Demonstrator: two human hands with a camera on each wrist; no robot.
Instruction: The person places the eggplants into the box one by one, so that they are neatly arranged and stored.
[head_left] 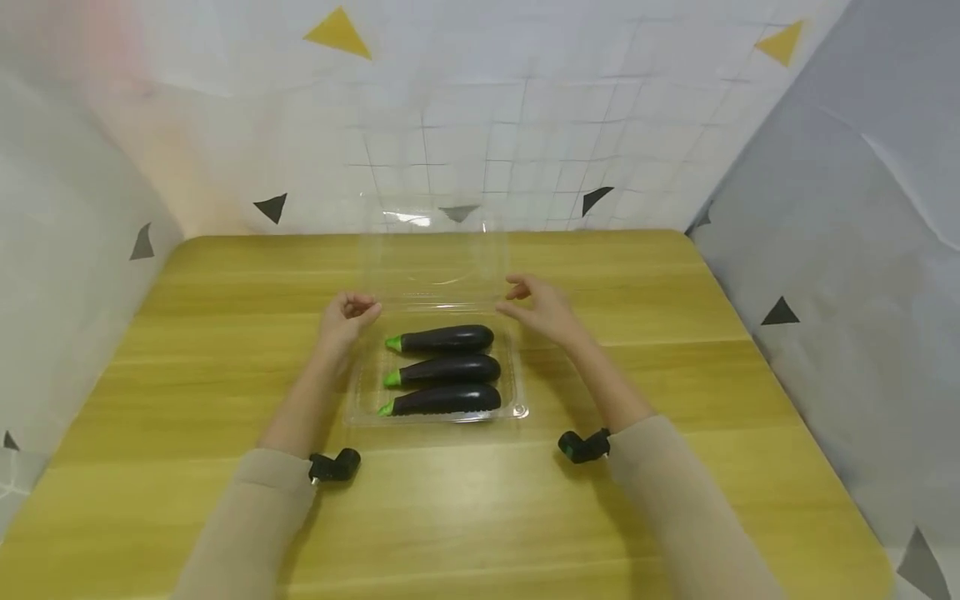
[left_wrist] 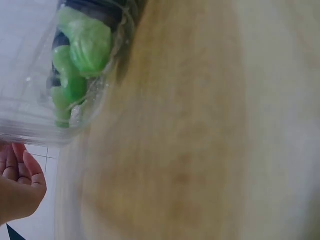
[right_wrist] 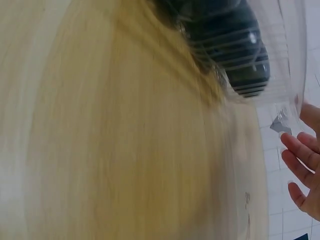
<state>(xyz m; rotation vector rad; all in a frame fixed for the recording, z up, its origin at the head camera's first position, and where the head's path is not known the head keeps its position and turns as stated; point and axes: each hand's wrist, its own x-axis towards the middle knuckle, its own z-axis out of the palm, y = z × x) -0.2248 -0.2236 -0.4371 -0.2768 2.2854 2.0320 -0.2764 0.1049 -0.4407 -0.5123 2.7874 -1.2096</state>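
Observation:
A clear plastic clamshell box point(head_left: 437, 420) lies on the table with its transparent lid point(head_left: 435, 250) raised at the back. Inside it, three dark eggplants with green stem ends lie in a row: a far eggplant point(head_left: 448, 338), a middle eggplant point(head_left: 450, 369) and a near eggplant point(head_left: 447, 399). My left hand point(head_left: 347, 317) is at the box's back left corner, fingers loosely bent, thumb by the hinge edge. Beside the back right corner is my right hand point(head_left: 542, 308), its thumb near the edge and its fingers spread apart. Exact contact is hard to tell.
The box stands on a yellow wood-grain table point(head_left: 675, 517). Pale sheets with black and yellow triangles form a back wall point(head_left: 480, 125) and side walls. Each wrist carries a small black camera, such as the left wrist camera point(head_left: 335, 465).

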